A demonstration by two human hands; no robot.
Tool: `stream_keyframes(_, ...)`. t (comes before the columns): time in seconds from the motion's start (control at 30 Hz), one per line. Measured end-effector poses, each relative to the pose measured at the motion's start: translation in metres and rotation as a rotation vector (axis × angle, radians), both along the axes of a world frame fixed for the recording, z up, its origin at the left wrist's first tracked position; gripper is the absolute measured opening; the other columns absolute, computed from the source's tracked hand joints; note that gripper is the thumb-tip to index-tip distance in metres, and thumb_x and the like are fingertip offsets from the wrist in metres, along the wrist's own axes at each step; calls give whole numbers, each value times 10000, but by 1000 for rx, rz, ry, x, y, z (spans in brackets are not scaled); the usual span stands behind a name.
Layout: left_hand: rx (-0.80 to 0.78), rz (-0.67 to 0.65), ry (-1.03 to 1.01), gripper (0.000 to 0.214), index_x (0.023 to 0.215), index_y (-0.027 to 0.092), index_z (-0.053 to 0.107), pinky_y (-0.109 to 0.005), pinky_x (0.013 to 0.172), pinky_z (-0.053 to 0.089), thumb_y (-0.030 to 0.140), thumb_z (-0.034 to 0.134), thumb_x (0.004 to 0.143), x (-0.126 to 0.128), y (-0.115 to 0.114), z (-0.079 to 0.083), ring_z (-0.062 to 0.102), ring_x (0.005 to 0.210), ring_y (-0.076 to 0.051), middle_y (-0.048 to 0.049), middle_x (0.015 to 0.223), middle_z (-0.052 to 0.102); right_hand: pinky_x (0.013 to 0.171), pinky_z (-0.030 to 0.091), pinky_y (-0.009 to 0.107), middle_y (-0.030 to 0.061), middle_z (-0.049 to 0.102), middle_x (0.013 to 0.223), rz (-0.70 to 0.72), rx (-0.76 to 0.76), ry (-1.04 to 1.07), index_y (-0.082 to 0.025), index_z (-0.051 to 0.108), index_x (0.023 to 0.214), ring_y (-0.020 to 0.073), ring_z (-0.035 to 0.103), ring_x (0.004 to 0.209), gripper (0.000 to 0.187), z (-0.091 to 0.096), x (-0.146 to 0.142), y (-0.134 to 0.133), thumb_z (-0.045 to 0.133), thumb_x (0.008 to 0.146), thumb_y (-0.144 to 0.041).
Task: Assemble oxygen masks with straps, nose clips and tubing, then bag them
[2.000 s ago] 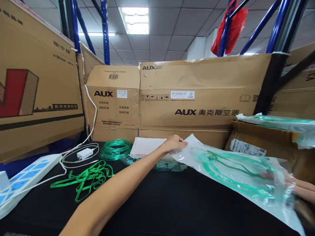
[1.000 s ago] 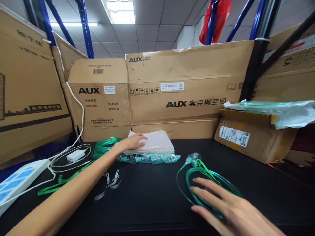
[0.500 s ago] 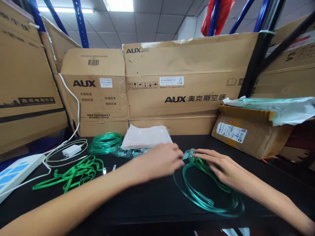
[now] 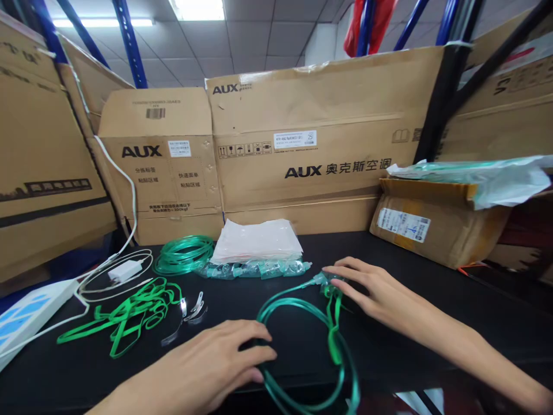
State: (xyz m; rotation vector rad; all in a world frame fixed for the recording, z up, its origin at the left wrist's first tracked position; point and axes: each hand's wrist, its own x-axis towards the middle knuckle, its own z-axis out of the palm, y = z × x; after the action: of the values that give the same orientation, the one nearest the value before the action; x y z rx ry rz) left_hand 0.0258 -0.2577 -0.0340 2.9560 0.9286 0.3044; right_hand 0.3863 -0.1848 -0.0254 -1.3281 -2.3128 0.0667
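A loose coil of green tubing (image 4: pixel 306 302) lies on the black table in front of me. My left hand (image 4: pixel 228 351) is at the coil's left side, fingers curled round the tubing there. One end of the tube runs to a small clear green plastic fitting (image 4: pixel 320 279). The fingers of my right hand (image 4: pixel 367 288) rest over that fitting and partly hide it; the thumb cannot be seen. A green strap (image 4: pixel 334 337) hangs from the fitting across the coil. Left of my left hand lie several small metal strips (image 4: pixel 196 308).
At the left are tangled green straps (image 4: pixel 129 311), a power strip (image 4: pixel 34 308) and a white adapter (image 4: pixel 125 270). Behind are another tubing coil (image 4: pixel 185 253), bagged green fittings (image 4: pixel 263 268) and a paper stack (image 4: pixel 257 239). A small carton (image 4: pixel 440 230) stands right, large boxes (image 4: pixel 319 202) at the back.
My left hand has come down and left, away from the fitting, to the coil. The tubing coil has shifted left and towards me. My right hand stays at the fitting.
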Motion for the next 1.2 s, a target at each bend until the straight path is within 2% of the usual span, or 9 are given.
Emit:
stream_keyframes(0.1,1,78,-83,375,1463,384,597,-354,1092,575,277,515,1113,-32,1,-10,657,1332,-240,-6,1514,613,1167,464,532,119,669,1449,-21,-36,16,-260,691,1413,362,625,1343,557,3,-18,8,449,1044,-601)
stream_keyframes(0.2,-3,131,-120,384,1473,417,597,-380,1094,576,310,504,1116,-37,3,-18,677,1302,-247,-14,1497,622,1160,461,542,122,728,1377,-44,-97,31,-231,717,1368,367,638,1329,579,1,-31,14,429,1048,-619)
stream_keyframes(0.47,26,232,-102,362,1400,325,673,-504,1022,601,432,483,1111,-3,4,-3,736,1137,-296,-74,1387,693,982,562,459,99,778,1216,-40,-188,76,-241,687,1255,332,725,1124,475,1,-43,-8,568,991,-617)
stream_keyframes(0.6,169,277,-92,510,1548,219,492,-550,1063,557,390,584,1076,24,24,10,642,1299,-346,-146,1490,612,875,573,393,50,786,1086,-15,-197,98,-269,630,1171,270,737,965,331,-1,-45,-13,599,992,-546)
stream_keyframes(0.7,240,227,-11,605,1548,134,452,-581,1091,522,345,679,1028,47,52,16,580,1377,-385,-199,1493,591,858,573,392,44,788,1054,-5,-198,105,-265,621,1159,271,739,943,324,-3,-44,-13,613,984,-538)
stream_keyframes(0.8,235,122,66,335,1311,120,635,-487,1035,573,294,683,1029,62,76,17,681,1251,-341,-166,1315,703,906,576,425,68,800,1113,-6,-211,111,-270,668,1232,307,749,1021,394,-3,-41,-14,614,973,-562)
stream_keyframes(0.9,224,24,143,133,1144,107,676,-387,1027,578,146,571,1071,67,86,15,719,1193,-284,-154,1216,748,990,554,462,97,784,1246,-23,-219,134,-286,694,1312,345,721,1157,493,-1,-41,-18,571,982,-631)
stream_keyframes(1.1,213,-31,233,408,1412,32,527,-475,1174,469,-4,462,1011,61,79,11,487,1483,-374,-294,1548,535,785,568,371,50,792,971,-35,-213,157,-266,694,1114,276,739,877,423,-3,-50,-23,524,1008,-639)
stream_keyframes(1.2,199,-11,224,512,1468,7,431,-429,1163,479,1,505,962,57,74,11,548,1435,-357,-301,1539,537,706,534,333,12,742,873,-29,-203,157,-272,625,1052,231,689,771,315,-5,-53,-26,531,1023,-570)
